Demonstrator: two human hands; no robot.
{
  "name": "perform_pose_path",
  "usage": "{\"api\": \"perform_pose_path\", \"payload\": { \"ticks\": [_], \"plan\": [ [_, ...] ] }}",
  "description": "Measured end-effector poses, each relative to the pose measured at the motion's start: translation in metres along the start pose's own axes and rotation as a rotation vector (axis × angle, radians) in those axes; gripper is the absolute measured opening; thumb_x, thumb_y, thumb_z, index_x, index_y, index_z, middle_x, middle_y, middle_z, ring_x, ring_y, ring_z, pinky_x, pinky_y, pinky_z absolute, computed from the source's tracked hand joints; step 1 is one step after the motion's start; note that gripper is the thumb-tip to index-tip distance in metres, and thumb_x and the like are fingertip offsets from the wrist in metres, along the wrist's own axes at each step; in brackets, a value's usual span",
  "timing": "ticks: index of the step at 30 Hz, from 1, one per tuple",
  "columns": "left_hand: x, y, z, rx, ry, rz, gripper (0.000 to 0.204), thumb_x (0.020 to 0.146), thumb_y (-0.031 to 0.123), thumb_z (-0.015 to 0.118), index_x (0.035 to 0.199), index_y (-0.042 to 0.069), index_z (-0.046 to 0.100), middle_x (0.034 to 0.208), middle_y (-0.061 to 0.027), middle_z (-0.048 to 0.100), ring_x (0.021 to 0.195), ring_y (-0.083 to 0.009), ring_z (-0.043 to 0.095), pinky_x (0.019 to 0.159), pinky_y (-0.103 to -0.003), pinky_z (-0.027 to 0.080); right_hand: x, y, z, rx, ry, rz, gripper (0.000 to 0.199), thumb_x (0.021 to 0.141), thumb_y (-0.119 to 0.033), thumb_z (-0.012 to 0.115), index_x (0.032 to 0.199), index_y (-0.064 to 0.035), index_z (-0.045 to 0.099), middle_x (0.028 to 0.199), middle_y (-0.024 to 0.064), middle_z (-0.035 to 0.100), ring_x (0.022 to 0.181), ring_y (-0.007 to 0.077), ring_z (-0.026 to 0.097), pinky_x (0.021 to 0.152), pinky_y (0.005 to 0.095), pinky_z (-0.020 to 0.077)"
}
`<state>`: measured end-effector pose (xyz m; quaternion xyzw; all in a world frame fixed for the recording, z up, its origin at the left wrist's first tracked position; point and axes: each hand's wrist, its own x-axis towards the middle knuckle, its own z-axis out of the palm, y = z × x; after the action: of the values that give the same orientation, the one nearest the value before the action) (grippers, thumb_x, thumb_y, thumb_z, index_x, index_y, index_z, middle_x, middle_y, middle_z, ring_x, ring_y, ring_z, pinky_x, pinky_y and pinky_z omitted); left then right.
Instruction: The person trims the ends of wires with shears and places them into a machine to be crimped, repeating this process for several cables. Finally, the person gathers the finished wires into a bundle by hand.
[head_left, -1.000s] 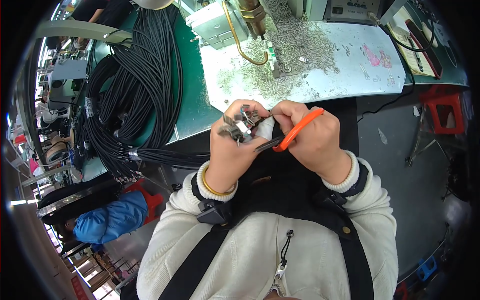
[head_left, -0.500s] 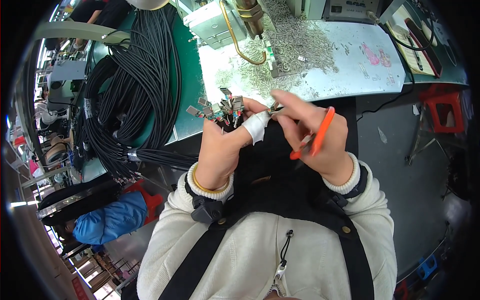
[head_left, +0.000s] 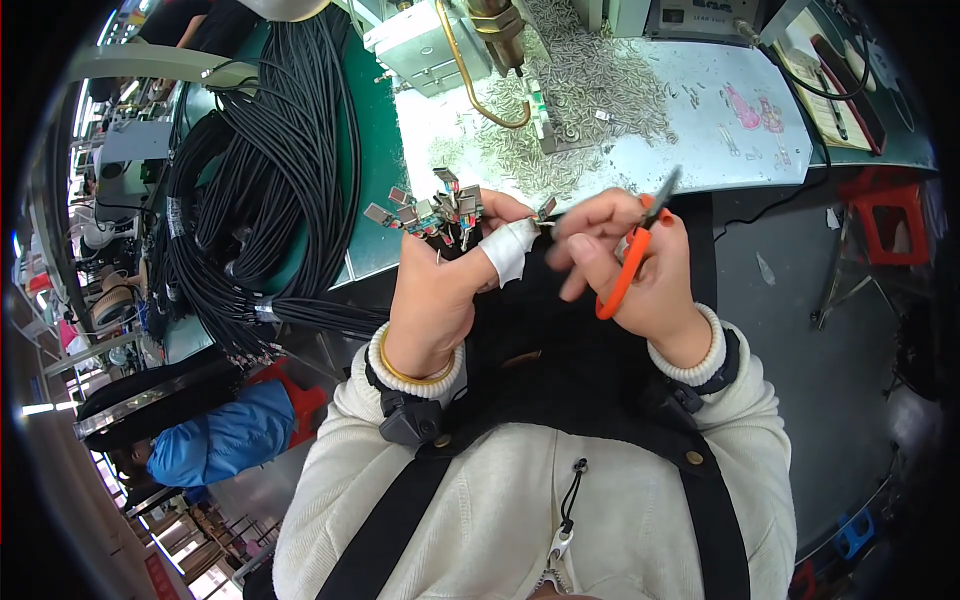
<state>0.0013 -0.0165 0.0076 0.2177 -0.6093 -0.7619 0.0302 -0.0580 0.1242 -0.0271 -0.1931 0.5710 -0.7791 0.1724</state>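
My left hand (head_left: pixel 432 305), its thumb wrapped in white tape (head_left: pixel 509 250), is closed on a bunch of cable ends. Several metal-shelled connectors (head_left: pixel 425 212) with coloured wires fan out above that hand. One separate small connector (head_left: pixel 546 208) sticks out past the taped thumb tip. Orange-handled scissors (head_left: pixel 625 277) are hooked in my right hand (head_left: pixel 655 285), their dark blades pointing up and away from me. The thumb and forefinger of this hand are apart and slightly blurred, just right of the single connector and not touching it.
Black cables (head_left: pixel 290 130) lie coiled on the green bench at left. Ahead, a press-like machine (head_left: pixel 497 30) stands among many small metal pieces (head_left: pixel 640 95) on a white sheet (head_left: pixel 720 165). A notebook (head_left: pixel 830 95) is far right. A red stool (head_left: pixel 890 230) and a person in blue (head_left: pixel 225 430) flank me.
My right hand has drawn back to the right from the taped thumb and connector. The scissors have turned, so their blades now show beyond the hand. My left hand has barely shifted.
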Motion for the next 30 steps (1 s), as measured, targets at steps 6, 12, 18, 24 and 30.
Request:
{"api": "perform_pose_path", "payload": {
  "ticks": [6, 12, 18, 24, 30],
  "plan": [
    [-0.001, 0.002, 0.002, -0.012, 0.013, 0.018, 0.014, 0.071, 0.002, 0.061, 0.085, 0.001, 0.059, 0.068, 0.0021, 0.051, 0.055, -0.0023, 0.044, 0.046, -0.015, 0.031, -0.001, 0.0, -0.01, -0.665, -0.266, -0.094, 0.022, 0.069, -0.014, 0.067, 0.074, 0.0006, 0.052, 0.053, 0.0084, 0.05, 0.045, 0.0111, 0.05, 0.041, 0.0245, 0.0364],
    [0.004, 0.004, 0.003, 0.015, 0.026, 0.003, 0.014, 0.071, 0.002, 0.061, 0.086, 0.0, 0.059, 0.068, 0.0024, 0.051, 0.055, -0.0027, 0.044, 0.046, -0.016, 0.031, -0.002, 0.014, -0.006, -0.785, -0.222, -0.12, 0.022, 0.072, -0.016, 0.065, 0.071, -0.0003, 0.05, 0.046, 0.0084, 0.045, 0.039, 0.0106, 0.045, 0.039, 0.0258, 0.0342],
    [0.039, 0.003, -0.01, -0.107, -0.093, -0.135, 0.013, 0.074, 0.003, 0.06, 0.086, 0.001, 0.057, 0.067, 0.002, 0.051, 0.052, -0.0045, 0.042, 0.043, -0.017, 0.031, 0.002, 0.013, -0.006, -0.302, -0.164, 0.203, 0.018, 0.08, -0.015, 0.058, 0.072, -0.0015, 0.049, 0.047, 0.0024, 0.046, 0.038, 0.0083, 0.044, 0.037, 0.0225, 0.0316],
    [0.078, 0.001, -0.014, -0.376, -0.177, -0.148, 0.012, 0.076, 0.004, 0.058, 0.087, 0.001, 0.056, 0.065, 0.0002, 0.05, 0.05, -0.0059, 0.042, 0.04, -0.018, 0.032, 0.036, -0.012, -0.005, -0.089, 0.065, 0.238, 0.016, 0.082, -0.016, 0.056, 0.079, -0.0026, 0.049, 0.052, -0.0015, 0.047, 0.037, 0.0056, 0.041, 0.035, 0.0188, 0.0321],
    [0.085, 0.008, -0.013, -0.258, -0.166, -0.157, 0.012, 0.077, 0.005, 0.058, 0.087, -0.001, 0.055, 0.065, -0.0012, 0.05, 0.049, -0.005, 0.042, 0.038, -0.018, 0.03, 0.085, 0.001, -0.014, -0.172, -0.024, 0.223, 0.019, 0.082, -0.019, 0.055, 0.084, -0.0021, 0.049, 0.054, -0.0006, 0.045, 0.036, 0.0053, 0.04, 0.033, 0.0188, 0.032]
  ]
}}
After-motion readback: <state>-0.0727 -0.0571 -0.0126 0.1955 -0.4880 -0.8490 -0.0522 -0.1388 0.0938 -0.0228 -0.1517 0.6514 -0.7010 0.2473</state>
